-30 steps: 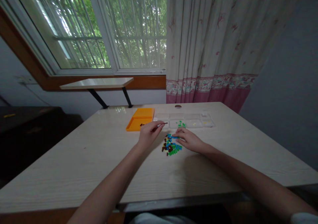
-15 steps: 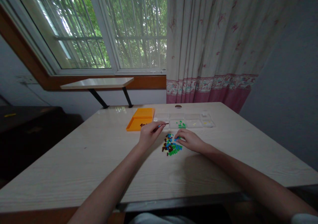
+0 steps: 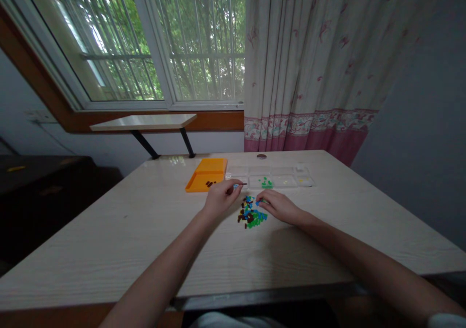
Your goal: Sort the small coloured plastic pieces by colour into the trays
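Note:
A small pile of blue, green and brown pieces (image 3: 251, 215) lies on the pale wooden table (image 3: 145, 231). My left hand (image 3: 219, 198) is closed on a thin tool, perhaps tweezers (image 3: 238, 186), whose tip points right above the pile with a blue bit at it. My right hand (image 3: 278, 205) rests curled at the pile's right edge, its fingertips pinched on a small blue piece. Behind the pile stands a clear compartment tray (image 3: 276, 176) with green pieces (image 3: 267, 182) in one cell, and an orange tray (image 3: 206, 174) holding a few brown pieces.
A small dark round thing (image 3: 261, 156) lies at the table's far edge. A narrow shelf on brackets (image 3: 143, 122) hangs under the window. A patterned curtain (image 3: 309, 66) hangs at the back right, and a dark cabinet (image 3: 40, 187) stands to the left.
The left hand and its tool have shifted slightly toward me and to the right. The right hand has drawn its fingers in at the pile's edge. The pile looks unchanged.

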`<act>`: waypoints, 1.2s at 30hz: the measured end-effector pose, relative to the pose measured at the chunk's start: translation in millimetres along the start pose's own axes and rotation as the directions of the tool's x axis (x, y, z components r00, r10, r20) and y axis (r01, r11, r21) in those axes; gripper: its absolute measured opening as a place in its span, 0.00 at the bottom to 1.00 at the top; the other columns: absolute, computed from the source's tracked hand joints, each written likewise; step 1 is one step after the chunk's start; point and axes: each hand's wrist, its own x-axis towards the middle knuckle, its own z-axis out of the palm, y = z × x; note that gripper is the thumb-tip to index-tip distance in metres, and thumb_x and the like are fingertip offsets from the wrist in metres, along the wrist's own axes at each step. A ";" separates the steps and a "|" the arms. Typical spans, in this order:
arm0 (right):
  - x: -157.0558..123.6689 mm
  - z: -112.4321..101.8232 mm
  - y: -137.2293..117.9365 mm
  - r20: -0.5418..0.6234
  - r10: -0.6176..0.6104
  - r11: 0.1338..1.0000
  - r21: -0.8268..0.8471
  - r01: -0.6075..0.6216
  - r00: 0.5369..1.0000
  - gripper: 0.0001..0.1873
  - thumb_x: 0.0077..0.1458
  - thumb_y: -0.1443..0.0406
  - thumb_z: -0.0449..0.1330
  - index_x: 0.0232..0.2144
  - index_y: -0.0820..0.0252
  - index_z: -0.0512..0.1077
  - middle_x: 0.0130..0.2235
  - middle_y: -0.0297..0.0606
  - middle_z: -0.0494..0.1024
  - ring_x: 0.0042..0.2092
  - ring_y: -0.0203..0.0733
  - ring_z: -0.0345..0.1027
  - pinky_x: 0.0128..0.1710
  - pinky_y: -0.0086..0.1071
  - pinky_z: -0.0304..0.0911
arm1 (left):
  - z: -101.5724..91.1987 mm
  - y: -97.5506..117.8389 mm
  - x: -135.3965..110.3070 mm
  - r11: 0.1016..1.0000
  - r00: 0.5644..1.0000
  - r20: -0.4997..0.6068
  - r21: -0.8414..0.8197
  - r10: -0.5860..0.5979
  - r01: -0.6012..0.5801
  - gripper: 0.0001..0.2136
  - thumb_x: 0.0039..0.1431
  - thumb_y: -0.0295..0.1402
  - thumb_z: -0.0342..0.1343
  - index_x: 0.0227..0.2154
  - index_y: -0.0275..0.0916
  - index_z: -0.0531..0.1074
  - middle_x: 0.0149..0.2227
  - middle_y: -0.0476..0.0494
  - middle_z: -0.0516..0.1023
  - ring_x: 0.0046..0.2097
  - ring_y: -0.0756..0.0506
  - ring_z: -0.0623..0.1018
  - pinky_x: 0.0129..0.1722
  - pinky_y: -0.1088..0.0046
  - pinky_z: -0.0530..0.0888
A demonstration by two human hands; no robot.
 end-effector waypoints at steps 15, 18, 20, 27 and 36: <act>0.9 -2.5 -5.8 -0.031 0.044 0.999 -0.005 -0.044 0.999 0.10 0.59 0.63 0.47 0.37 0.59 0.67 0.38 0.39 0.72 0.39 0.38 0.65 0.40 0.31 0.59 | -29.2 -83.8 -0.6 0.814 0.920 -0.219 0.430 -0.326 0.391 0.10 0.52 0.35 0.52 0.31 0.35 0.74 0.19 0.46 0.70 0.20 0.52 0.62 0.20 0.78 0.50; 1.1 -2.8 -6.0 -0.039 0.066 0.998 -0.012 -0.066 0.997 0.11 0.59 0.62 0.47 0.36 0.59 0.68 0.36 0.38 0.72 0.38 0.38 0.65 0.39 0.31 0.59 | -27.8 -79.8 -0.1 0.798 0.906 -0.212 0.429 -0.366 0.423 0.14 0.55 0.39 0.49 0.32 0.34 0.74 0.21 0.44 0.71 0.21 0.50 0.64 0.20 0.77 0.50; 1.4 -2.7 -6.0 -0.052 0.080 0.997 -0.004 -0.080 0.995 0.11 0.59 0.61 0.48 0.34 0.59 0.68 0.35 0.38 0.72 0.37 0.37 0.65 0.38 0.30 0.59 | -27.5 -75.5 1.1 0.792 0.898 -0.217 0.422 -0.384 0.441 0.18 0.57 0.43 0.45 0.34 0.34 0.73 0.23 0.42 0.72 0.22 0.49 0.66 0.20 0.76 0.51; 3.6 -0.9 -3.6 -0.120 0.135 0.988 0.094 -0.124 0.984 0.11 0.57 0.60 0.50 0.30 0.60 0.67 0.29 0.35 0.69 0.30 0.35 0.61 0.31 0.28 0.56 | -13.3 -38.0 2.5 0.932 0.976 0.040 0.308 -0.215 0.193 0.16 0.59 0.41 0.43 0.33 0.38 0.73 0.21 0.48 0.72 0.24 0.51 0.69 0.23 0.78 0.58; 6.5 2.6 -0.9 -0.129 0.217 0.936 0.310 -0.168 0.968 0.13 0.57 0.59 0.49 0.28 0.62 0.66 0.26 0.32 0.66 0.28 0.33 0.58 0.27 0.26 0.54 | 12.2 17.0 -6.5 0.979 0.918 0.382 0.123 0.105 -0.163 0.11 0.57 0.38 0.48 0.38 0.41 0.71 0.24 0.49 0.75 0.26 0.51 0.73 0.26 0.79 0.62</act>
